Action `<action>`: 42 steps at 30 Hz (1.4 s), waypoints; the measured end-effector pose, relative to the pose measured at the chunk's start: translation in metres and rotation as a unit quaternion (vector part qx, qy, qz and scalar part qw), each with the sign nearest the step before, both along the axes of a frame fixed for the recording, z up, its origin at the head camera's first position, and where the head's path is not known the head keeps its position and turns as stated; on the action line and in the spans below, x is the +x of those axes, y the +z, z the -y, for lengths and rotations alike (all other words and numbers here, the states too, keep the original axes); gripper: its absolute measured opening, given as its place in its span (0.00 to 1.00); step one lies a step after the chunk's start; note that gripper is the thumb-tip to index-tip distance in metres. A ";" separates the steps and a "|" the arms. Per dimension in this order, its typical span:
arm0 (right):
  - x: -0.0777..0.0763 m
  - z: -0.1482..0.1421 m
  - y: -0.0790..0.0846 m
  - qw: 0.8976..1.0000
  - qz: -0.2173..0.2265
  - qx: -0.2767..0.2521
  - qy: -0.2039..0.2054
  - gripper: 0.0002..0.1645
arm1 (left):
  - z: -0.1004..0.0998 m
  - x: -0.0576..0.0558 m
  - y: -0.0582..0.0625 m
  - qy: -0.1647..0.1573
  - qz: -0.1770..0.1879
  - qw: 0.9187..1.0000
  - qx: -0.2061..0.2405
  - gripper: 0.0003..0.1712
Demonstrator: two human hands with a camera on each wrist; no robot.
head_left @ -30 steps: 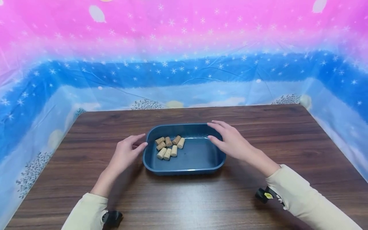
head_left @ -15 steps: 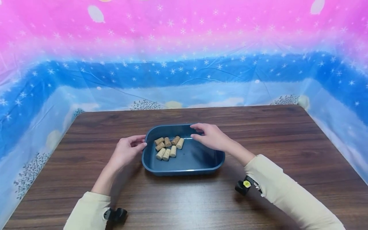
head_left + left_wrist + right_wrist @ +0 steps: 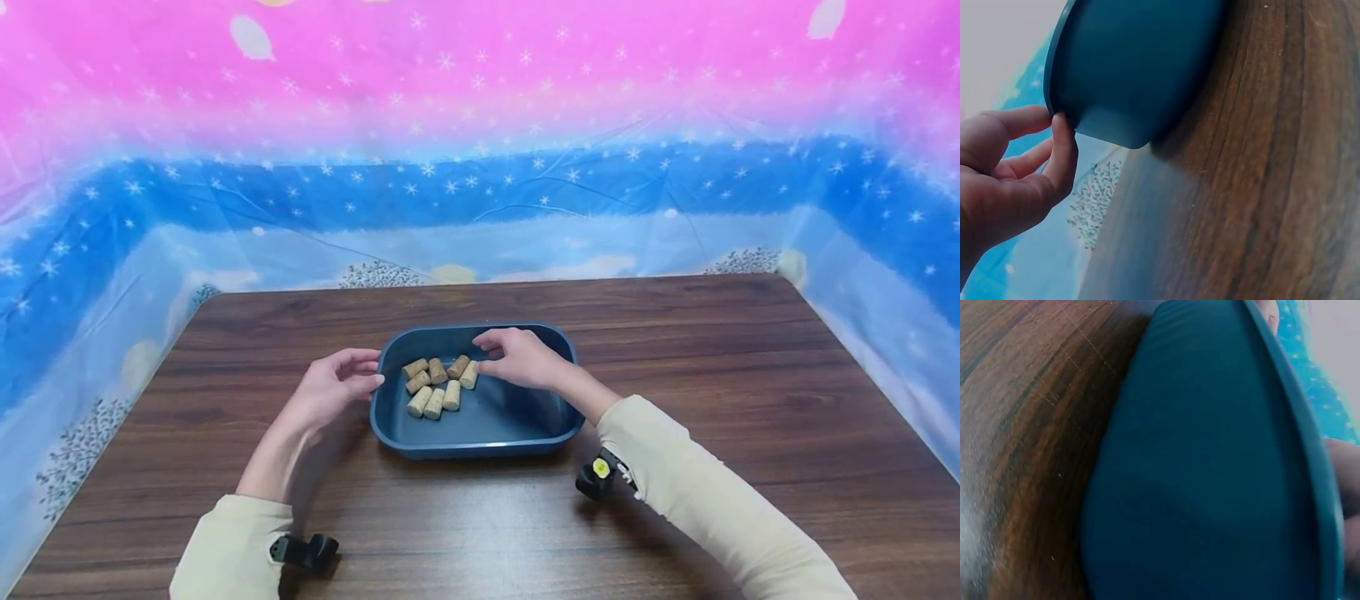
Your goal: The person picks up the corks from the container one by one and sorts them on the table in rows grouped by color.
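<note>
A dark blue plastic bin (image 3: 480, 448) stands on the table, with several corks (image 3: 432, 404) lying in its left half. Some are darker brown and others pale. My left hand (image 3: 333, 392) is at the bin's left end, its thumb and fingertips against the rim; the left wrist view shows the same fingertips (image 3: 1063, 150) at the rim. Over the bin's inside reaches my right hand (image 3: 521, 358), thumb and forefinger apart. Its thumb tip is right at the rightmost pale cork (image 3: 469, 375). In the right wrist view the bin's wall (image 3: 1204, 462) hides most of that hand.
The bin stands mid-way on a dark wood-grain table (image 3: 675, 333). Behind and beside the table hangs a pink and blue snowflake cloth (image 3: 480, 179). Black wrist cameras (image 3: 596, 477) sit under both pale sleeves (image 3: 705, 492).
My right hand has moved left from the bin's right rim to beside the corks. My left hand has come up against the left rim. The corks lie as before.
</note>
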State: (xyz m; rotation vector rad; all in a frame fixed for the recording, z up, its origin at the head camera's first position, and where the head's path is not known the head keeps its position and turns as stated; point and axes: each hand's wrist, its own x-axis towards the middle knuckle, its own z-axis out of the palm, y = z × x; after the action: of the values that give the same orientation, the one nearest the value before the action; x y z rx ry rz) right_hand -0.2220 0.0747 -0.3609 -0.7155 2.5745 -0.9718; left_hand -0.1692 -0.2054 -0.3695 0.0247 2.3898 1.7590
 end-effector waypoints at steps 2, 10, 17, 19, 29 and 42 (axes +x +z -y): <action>-0.001 0.003 -0.003 1.000 0.002 0.008 0.000 0.26 | 0.001 0.000 -0.002 -0.001 0.011 1.000 0.018 0.27; 0.000 0.018 -0.014 0.998 -0.034 0.045 -0.013 0.26 | 0.002 -0.002 -0.002 -0.012 0.027 0.999 0.043 0.28; -0.001 0.022 -0.020 0.995 -0.089 0.053 -0.006 0.23 | 0.003 -0.003 -0.006 -0.013 0.036 0.996 0.086 0.28; -0.002 0.021 -0.020 0.995 -0.084 0.049 -0.006 0.23 | 0.004 -0.003 -0.007 -0.012 0.039 0.994 0.097 0.28; -0.005 0.021 -0.019 0.998 -0.045 0.047 -0.013 0.22 | 0.006 -0.003 -0.009 -0.008 0.046 0.993 0.109 0.29; -0.008 0.012 -0.009 1.000 -0.012 0.005 -0.018 0.24 | 0.007 -0.003 -0.008 -0.011 0.058 0.991 0.116 0.29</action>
State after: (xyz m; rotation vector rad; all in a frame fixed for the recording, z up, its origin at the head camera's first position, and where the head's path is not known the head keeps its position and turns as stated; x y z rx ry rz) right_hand -0.2303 0.0624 -0.3696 -0.6842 2.6208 -0.9663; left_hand -0.1723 -0.2123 -0.3774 -0.0203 2.0866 1.9615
